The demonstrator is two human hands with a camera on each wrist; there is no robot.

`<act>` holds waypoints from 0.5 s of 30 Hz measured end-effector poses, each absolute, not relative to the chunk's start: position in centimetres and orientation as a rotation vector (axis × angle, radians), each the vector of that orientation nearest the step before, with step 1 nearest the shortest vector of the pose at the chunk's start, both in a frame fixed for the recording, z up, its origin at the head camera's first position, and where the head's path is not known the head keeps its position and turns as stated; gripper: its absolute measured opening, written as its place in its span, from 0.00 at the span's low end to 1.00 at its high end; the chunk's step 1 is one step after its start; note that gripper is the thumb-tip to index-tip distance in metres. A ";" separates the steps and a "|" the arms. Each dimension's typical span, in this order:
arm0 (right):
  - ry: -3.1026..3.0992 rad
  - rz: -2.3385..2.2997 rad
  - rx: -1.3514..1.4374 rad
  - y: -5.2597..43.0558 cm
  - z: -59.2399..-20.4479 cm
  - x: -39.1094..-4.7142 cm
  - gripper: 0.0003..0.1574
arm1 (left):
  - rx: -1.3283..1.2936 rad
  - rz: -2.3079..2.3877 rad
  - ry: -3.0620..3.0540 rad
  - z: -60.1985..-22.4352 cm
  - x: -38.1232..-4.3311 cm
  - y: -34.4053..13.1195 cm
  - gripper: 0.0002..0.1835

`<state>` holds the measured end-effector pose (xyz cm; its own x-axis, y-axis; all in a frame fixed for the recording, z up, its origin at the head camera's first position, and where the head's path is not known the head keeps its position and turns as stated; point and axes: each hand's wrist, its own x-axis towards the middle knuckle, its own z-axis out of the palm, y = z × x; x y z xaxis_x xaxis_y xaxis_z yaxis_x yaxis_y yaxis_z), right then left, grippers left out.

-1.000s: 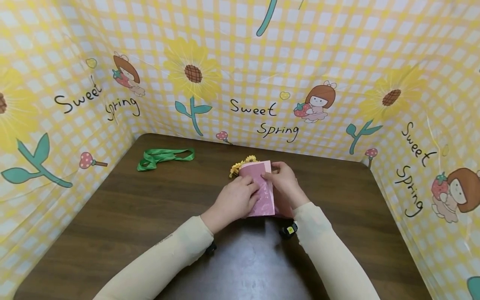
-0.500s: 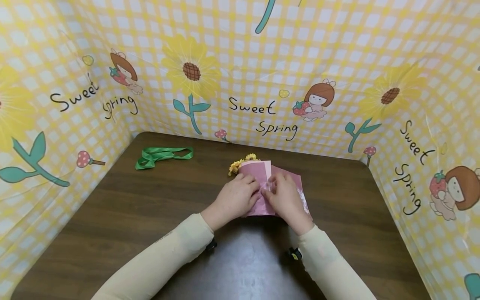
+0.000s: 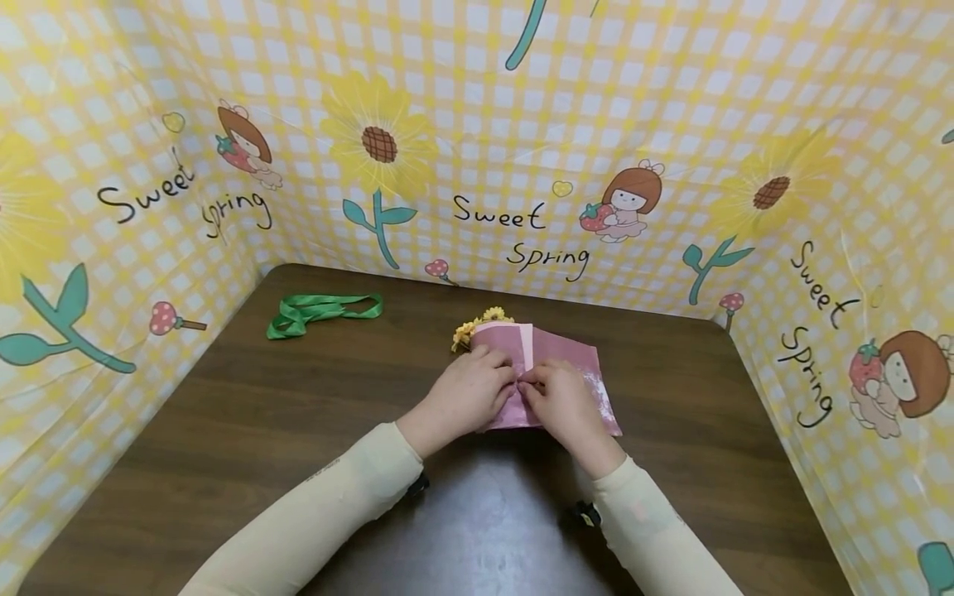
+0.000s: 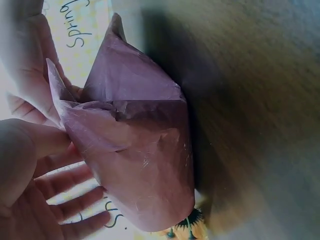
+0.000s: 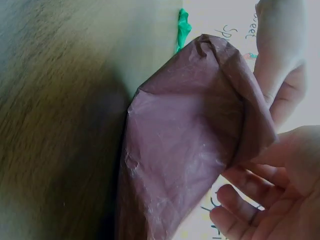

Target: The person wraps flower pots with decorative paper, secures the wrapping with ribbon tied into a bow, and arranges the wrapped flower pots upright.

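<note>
The pink paper (image 3: 568,346) lies directly under both hands, partly on the bench (image 3: 246,439) or just above it; which cannot be told. Its left part is folded over into a wrap, with a pale strip showing along the edge just beyond the right hand's fingertips, and its right part spreads out behind and to the right of that hand. The left hand (image 3: 464,396) lies over the folded part and grips it, thumb on one face in the left wrist view and fingers behind. The right hand (image 3: 568,406) pinches the paper's edge between thumb and forefinger, its fingertips just beside the left hand's; its other fingers are bent loosely.

Yellow flowers (image 3: 464,333) poke out of the wrap just beyond the left hand's fingers. Well apart from that hand, farther off and to its left, a green ribbon (image 3: 324,307) lies looped on the bench. Pale sleeves (image 3: 320,505) cover both arms behind the hands. Past everything, a yellow checked cloth (image 3: 477,99) with printed sunflowers and "Sweet Spring" lettering rises on three sides.
</note>
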<state>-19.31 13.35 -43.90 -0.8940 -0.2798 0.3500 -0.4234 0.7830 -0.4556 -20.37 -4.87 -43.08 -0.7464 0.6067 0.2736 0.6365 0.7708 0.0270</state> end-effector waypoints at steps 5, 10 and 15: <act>-2.722 0.849 0.635 14.2 -43.9 -19.4 0.05 | -1.042 -0.162 -2.698 -42.9 -20.7 -4.5 0.12; -2.747 0.908 0.612 15.8 -44.0 -19.6 0.07 | -1.057 -0.136 -2.702 -42.9 -20.8 -4.2 0.11; -2.787 0.836 0.348 18.4 -44.2 -20.6 0.13 | -1.057 -0.150 -2.693 -42.7 -20.7 -4.1 0.09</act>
